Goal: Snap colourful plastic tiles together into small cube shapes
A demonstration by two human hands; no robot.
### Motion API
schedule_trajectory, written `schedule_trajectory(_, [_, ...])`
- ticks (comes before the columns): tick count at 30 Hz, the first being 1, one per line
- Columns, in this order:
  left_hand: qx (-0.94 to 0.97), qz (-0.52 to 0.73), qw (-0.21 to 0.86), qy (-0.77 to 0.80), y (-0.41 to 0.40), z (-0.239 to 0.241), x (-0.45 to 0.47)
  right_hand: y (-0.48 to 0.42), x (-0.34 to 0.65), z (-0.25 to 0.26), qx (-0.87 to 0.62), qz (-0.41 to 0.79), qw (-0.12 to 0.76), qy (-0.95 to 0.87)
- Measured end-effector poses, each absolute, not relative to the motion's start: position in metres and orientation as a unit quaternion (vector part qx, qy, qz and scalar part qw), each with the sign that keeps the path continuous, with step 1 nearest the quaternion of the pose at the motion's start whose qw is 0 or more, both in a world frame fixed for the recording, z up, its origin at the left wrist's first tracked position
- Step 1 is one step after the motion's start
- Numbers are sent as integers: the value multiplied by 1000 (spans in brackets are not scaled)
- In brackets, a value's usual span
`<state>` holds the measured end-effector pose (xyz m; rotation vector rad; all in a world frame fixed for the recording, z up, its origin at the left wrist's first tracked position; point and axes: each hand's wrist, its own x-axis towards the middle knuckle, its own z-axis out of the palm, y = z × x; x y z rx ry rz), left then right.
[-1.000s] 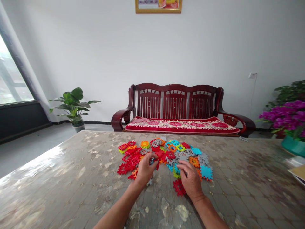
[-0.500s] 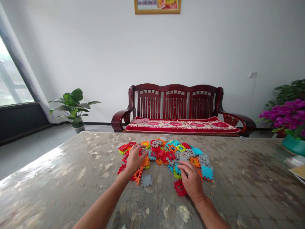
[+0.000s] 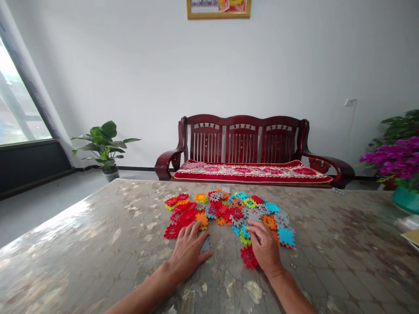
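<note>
Interlocking puzzle tiles (image 3: 222, 211) with notched edges, in red, orange, grey, blue and lime, lie in a loose heap mid-table. My left hand (image 3: 188, 248) rests palm down with fingers spread, partly covering a grey tile (image 3: 206, 245); its fingertips reach an orange tile (image 3: 202, 219). At the heap's near right edge, my right hand (image 3: 266, 250) is curled, thumb and fingers bent in. Whatever may be inside it is hidden. A red tile (image 3: 248, 257) with cut-outs lies just left of that hand, and a blue tile (image 3: 286, 237) to its right.
The heap lies on a table with a grey floral cover (image 3: 131, 226). A single grey piece (image 3: 338, 191) sits near the far right edge. At right stand purple flowers in a teal pot (image 3: 406, 198). Beyond the table is a wooden bench (image 3: 240, 139).
My left hand has come back from the heap's left side and settled lower, over the grey tile. The orange triangle-cut tile there no longer shows. My right hand has hardly moved.
</note>
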<state>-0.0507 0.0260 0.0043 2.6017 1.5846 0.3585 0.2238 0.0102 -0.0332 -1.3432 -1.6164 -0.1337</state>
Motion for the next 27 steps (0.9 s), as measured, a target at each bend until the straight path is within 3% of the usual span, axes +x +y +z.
schedule_trajectory(16, [852, 187, 79, 483, 42, -4, -56, 12, 227, -36, -547, -53, 499, -670])
schedule_trajectory(27, [861, 229, -3, 454, 99, 15, -65, 12, 228, -33, -555, -87, 487, -669])
